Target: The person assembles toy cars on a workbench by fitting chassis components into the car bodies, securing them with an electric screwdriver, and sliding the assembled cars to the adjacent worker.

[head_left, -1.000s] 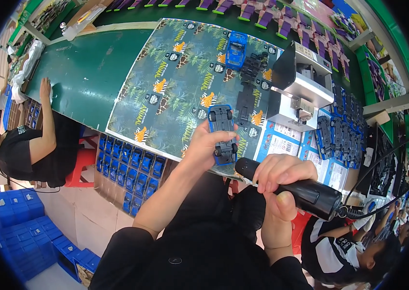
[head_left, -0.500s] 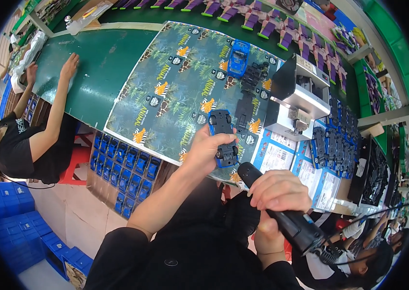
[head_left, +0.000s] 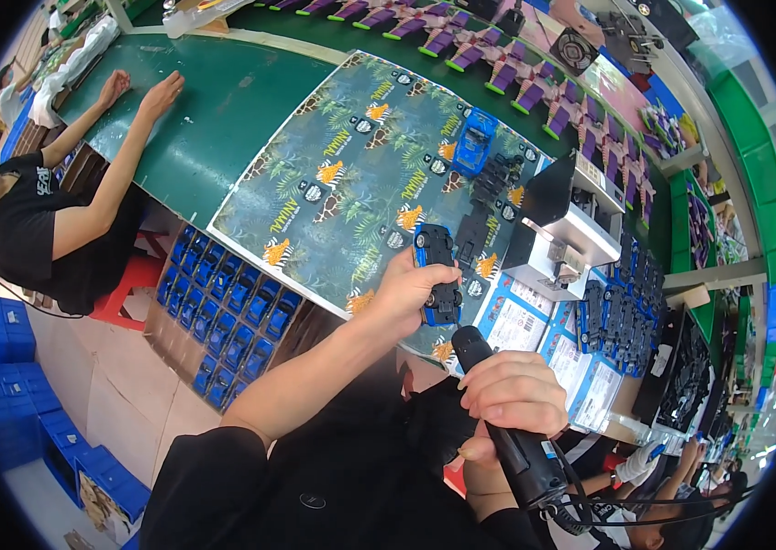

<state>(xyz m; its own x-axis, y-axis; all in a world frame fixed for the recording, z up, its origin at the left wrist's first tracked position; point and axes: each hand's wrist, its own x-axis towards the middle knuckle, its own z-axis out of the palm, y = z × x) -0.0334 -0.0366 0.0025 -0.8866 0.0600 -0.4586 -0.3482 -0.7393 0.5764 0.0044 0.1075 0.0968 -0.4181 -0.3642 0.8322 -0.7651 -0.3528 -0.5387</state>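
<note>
My left hand (head_left: 406,291) is closed around a blue toy car (head_left: 437,275), its black underside turned up and the thumb pressed across the middle. My right hand (head_left: 518,394) wraps round a black corded electric screwdriver (head_left: 521,466). The screwdriver's rounded front end lies just below and right of the car, apart from it; no bit can be made out. Beyond the hands, on the patterned sheet (head_left: 315,197), lie a blue car body (head_left: 475,142) and several black chassis parts (head_left: 489,192).
A metal machine (head_left: 558,234) stands to the right, with blue-black toy cars (head_left: 622,312) grouped beyond it. A box of blue car bodies (head_left: 223,307) sits below the table's left edge. At left, a co-worker's arms (head_left: 122,156) rest over the green table (head_left: 214,101). Purple parts line the back.
The whole view has shifted a little. My left hand has turned the car to a more upright line. The screwdriver now slants more steeply, and both hands keep their holds.
</note>
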